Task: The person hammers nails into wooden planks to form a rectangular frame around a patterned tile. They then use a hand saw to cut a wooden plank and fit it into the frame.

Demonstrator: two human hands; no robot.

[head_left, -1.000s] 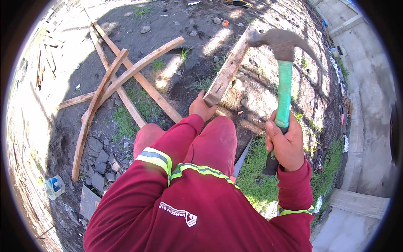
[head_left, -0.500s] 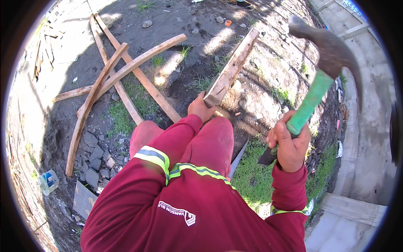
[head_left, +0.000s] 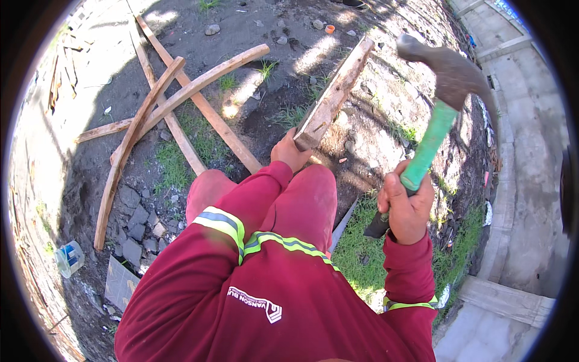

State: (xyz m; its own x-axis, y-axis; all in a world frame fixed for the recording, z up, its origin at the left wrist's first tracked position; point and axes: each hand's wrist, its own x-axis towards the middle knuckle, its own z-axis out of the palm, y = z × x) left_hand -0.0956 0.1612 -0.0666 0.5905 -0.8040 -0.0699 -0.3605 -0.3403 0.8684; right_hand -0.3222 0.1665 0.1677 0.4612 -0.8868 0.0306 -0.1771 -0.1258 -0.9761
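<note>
My right hand (head_left: 408,208) is wrapped round the green and black handle of a claw hammer (head_left: 429,148). The hammer is raised, its metal head level with the far end of a piece of lumber (head_left: 335,96) and apart from it. At the near end of that lumber my left hand (head_left: 291,151) grips it, with part of the fingers hidden under the wood. The lumber slants away to the upper right in front of my knees. A small dark mark, perhaps a nail, shows on its top face near my left hand.
Several long wooden strips (head_left: 208,114) lie crossed on the soil at the left. Nearer are broken stone pieces (head_left: 139,217), a clear plastic container (head_left: 69,259) and a flat grey panel (head_left: 120,283). A concrete strip (head_left: 531,157) runs along the right. Grass (head_left: 362,253) grows beside my right knee.
My right hand and the hammer have shifted a little to the left, toward the lumber. My left hand still holds the lumber in nearly the same place.
</note>
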